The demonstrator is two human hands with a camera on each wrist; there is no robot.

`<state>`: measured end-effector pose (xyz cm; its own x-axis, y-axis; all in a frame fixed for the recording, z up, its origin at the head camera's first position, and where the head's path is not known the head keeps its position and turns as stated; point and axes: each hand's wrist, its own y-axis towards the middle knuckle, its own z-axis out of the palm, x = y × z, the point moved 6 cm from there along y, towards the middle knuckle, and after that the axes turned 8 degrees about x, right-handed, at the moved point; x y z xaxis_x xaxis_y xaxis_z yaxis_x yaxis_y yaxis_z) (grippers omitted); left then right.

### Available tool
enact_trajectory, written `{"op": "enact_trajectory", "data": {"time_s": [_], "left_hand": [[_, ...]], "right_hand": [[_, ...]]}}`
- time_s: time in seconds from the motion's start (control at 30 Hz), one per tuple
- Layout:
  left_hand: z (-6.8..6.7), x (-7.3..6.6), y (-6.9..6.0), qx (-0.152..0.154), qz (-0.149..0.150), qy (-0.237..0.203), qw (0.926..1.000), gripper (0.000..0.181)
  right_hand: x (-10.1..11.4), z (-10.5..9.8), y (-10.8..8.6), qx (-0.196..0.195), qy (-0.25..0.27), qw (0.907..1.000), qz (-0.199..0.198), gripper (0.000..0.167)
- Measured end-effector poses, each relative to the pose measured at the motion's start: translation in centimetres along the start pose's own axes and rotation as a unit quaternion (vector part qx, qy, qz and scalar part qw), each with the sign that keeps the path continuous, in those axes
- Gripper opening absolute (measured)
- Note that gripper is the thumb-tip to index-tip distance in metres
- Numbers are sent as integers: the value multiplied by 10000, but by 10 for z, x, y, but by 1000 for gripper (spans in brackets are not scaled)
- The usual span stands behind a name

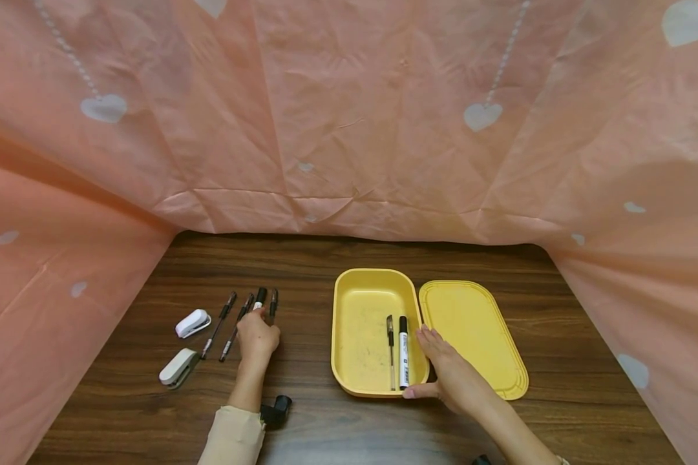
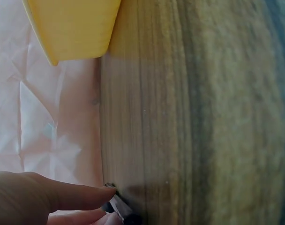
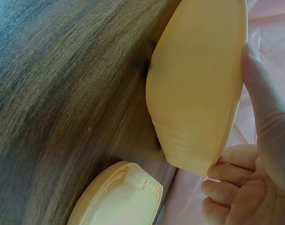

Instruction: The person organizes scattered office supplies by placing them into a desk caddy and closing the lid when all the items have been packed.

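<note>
On the left of the table, my left hand (image 1: 258, 336) reaches down among a row of pens. In the left wrist view, its thumb and fingers pinch a clear-capped pen (image 2: 117, 205), partly hidden by the hand. Beside it lies a black-capped marker (image 1: 260, 298), its lower part covered by the same hand. My right hand (image 1: 450, 374) holds the front right corner of a yellow box (image 1: 338, 323), thumb at the front rim and fingers along the right side. Inside the box lie a black-gripped pen (image 1: 391, 349) and a white marker with a black cap (image 1: 404, 355), side by side.
Two more pens, one pen (image 1: 219, 325) and another pen (image 1: 236, 328), lie left of the left hand. Farther left are a white stapler (image 1: 192, 323) and a grey-white stapler (image 1: 178, 367). The yellow lid (image 1: 471, 329) lies right of the box. Pink cloth (image 1: 349, 129) surrounds the table.
</note>
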<state>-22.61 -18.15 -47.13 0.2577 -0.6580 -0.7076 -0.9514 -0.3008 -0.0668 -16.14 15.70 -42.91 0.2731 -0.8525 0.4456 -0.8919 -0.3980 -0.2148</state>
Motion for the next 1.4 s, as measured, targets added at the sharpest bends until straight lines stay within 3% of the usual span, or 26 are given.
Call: {"op": "enact_trajectory", "data": {"time_s": [0.27,0.63,0.9,1.4], "left_hand": [[0,0,0,-109,101,183,9997,39],[1,4,4,-219,-12,130,9997,14],[3,7,3,-223,-185,-143,9995,18],[2,6,2,-214,-237,-299,9990,19]], "right_hand": [[0,0,0,-22,-45,10000,-24,110],[0,0,0,-66,-75,9999,-26,109],[0,0,1,-88,-71,9999,-65,109],[2,-1,-1,-68,-61,9999,-82,109]]}}
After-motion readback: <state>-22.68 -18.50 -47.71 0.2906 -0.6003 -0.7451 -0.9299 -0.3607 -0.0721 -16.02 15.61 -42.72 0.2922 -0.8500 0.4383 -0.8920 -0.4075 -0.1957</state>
